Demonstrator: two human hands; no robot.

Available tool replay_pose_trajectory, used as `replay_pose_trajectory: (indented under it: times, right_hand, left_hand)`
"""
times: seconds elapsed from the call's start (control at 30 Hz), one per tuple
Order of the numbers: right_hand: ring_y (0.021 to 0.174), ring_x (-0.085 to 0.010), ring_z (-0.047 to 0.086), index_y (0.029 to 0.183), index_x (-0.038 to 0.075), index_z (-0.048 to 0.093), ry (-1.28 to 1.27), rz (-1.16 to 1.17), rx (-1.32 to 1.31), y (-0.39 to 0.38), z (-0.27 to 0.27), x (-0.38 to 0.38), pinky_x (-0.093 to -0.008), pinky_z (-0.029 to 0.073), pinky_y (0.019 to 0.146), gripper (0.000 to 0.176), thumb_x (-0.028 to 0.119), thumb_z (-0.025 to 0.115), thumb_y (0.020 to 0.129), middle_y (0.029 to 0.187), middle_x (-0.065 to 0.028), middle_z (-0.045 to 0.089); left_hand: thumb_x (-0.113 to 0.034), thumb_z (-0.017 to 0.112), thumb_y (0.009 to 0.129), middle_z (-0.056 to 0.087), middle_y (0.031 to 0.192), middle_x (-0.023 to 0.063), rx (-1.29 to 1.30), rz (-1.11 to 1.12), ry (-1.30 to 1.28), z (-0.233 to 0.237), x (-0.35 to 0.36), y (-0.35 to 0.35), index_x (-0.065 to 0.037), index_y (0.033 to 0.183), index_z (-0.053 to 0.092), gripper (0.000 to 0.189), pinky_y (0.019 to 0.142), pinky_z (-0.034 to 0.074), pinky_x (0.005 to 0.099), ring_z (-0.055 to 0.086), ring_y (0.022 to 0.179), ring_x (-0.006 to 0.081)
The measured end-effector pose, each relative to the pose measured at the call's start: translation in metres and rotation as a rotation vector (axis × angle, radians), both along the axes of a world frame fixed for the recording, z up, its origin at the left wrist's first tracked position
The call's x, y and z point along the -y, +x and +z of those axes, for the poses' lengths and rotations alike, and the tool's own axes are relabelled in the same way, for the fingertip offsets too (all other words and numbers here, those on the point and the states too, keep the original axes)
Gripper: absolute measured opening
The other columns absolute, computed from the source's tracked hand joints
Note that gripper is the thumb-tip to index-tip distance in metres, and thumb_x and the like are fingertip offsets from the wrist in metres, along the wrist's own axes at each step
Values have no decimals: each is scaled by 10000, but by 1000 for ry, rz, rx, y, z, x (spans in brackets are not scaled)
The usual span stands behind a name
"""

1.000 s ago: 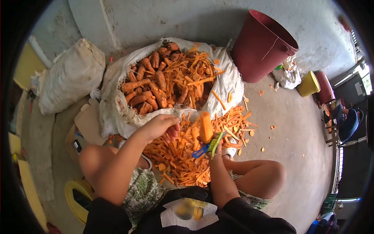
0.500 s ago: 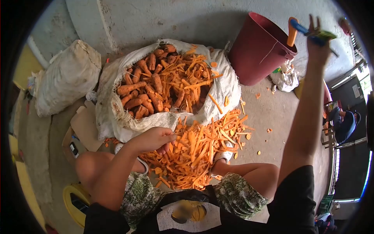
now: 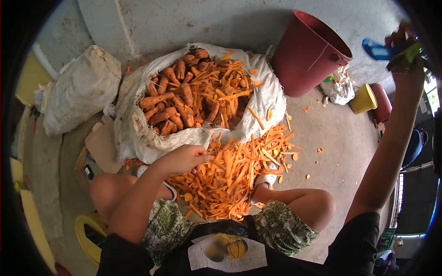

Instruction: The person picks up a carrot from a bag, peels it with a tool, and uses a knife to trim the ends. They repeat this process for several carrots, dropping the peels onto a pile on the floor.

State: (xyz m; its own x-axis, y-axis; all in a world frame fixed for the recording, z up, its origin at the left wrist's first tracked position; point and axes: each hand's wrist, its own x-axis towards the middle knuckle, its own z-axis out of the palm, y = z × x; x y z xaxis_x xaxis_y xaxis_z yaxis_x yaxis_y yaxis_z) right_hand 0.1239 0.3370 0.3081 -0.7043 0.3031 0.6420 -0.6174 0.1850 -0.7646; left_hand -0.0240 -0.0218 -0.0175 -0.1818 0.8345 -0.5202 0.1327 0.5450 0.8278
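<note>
My right hand (image 3: 406, 53) is raised at the far upper right, its fingers around a blue-handled tool (image 3: 378, 49) whose working end is blurred. Something green (image 3: 405, 57) shows against that hand; I cannot make out what it is. My left hand (image 3: 186, 158) hovers over the pile of orange peelings (image 3: 230, 170), fingers curled and thumb against them. Whether anything is pinched in it is hidden. Just beyond lies an open white woven sack (image 3: 124, 122), with unpeeled carrots (image 3: 177, 99) on its left side and long peel strips (image 3: 230, 87) on its right.
A tall maroon bin (image 3: 306, 57) stands against the wall, right of the sack. Beyond it are a crumpled white bag (image 3: 340, 87) and a yellow bucket (image 3: 363, 99). At left sit a full sack (image 3: 83, 92) and a cardboard box (image 3: 103, 142). A person (image 3: 413, 147) is at far right.
My right hand has moved farther right, away from the bin. The orange carrot beside it above the bin's rim is no longer in sight. My left hand has shifted slightly up, its fingers more curled.
</note>
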Motion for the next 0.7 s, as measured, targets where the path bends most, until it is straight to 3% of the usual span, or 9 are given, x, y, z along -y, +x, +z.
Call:
replay_pose_trajectory:
  times: [0.03,0.1,0.23,0.3,0.37,0.47,0.57,0.63,0.7]
  right_hand:
    - [899,-259,551,1099,-1,465,-202,-511,-21,0,-14,4,-394,447,806,312,230,409,899,1077,-154,535]
    - [784,-190,545,1035,17,470,-142,-15,150,21,-63,-9,-320,461,716,236,201,431,891,918,-95,549]
    - [460,-128,453,823,65,461,-478,-415,546,29,-189,26,-262,403,426,217,278,458,861,599,-33,462]
    - [595,-161,563,973,18,517,-642,-257,894,52,-270,0,-284,481,557,293,285,484,857,722,-76,576]
    - [697,-191,610,994,-37,542,-800,-451,966,39,-269,66,-283,495,655,305,228,462,866,931,-140,618]
    - [693,-174,607,957,-30,552,-888,-441,990,40,-271,77,-273,496,647,265,205,476,861,871,-103,623]
    - [634,-152,589,893,-12,557,-627,-441,910,48,-292,55,-271,467,577,235,209,487,864,796,-63,618]
    - [568,-125,550,819,-9,528,207,-598,1080,52,-303,49,-294,410,502,235,220,494,865,683,-65,592]
    - [508,-207,514,793,-13,487,468,-637,1124,51,-303,53,-345,373,487,252,230,497,860,617,-141,551]
  left_hand:
    - [-289,440,907,559,646,46,-45,2,-11,-3,0,0,-14,836,530,298,541,456,257,547,556,113]
    - [-301,449,900,565,654,53,-91,6,-27,-8,0,-1,-15,838,531,305,542,455,266,548,554,124]
    - [-368,464,862,594,714,87,-637,-102,-343,-46,0,-10,-16,872,556,364,603,455,331,565,609,206]
    - [-399,454,849,613,750,106,-711,-114,-423,-77,5,-21,-9,893,576,411,671,465,365,588,681,251]
    - [-377,446,855,619,824,130,-495,-139,-524,-99,9,-37,14,879,594,419,690,472,365,598,731,265]
    - [-286,462,859,604,866,164,-522,17,-592,-108,11,-54,39,897,578,347,721,469,363,589,760,267]
    - [-231,468,861,596,938,127,-621,229,-338,-131,8,-71,2,943,570,267,745,463,352,578,828,252]
    - [-206,470,861,590,986,103,-639,379,-118,-152,11,-79,-22,964,567,232,760,460,347,568,883,244]
    - [-149,471,857,567,1045,78,-816,400,-110,-180,12,-90,-66,1025,551,203,786,448,360,538,947,244]
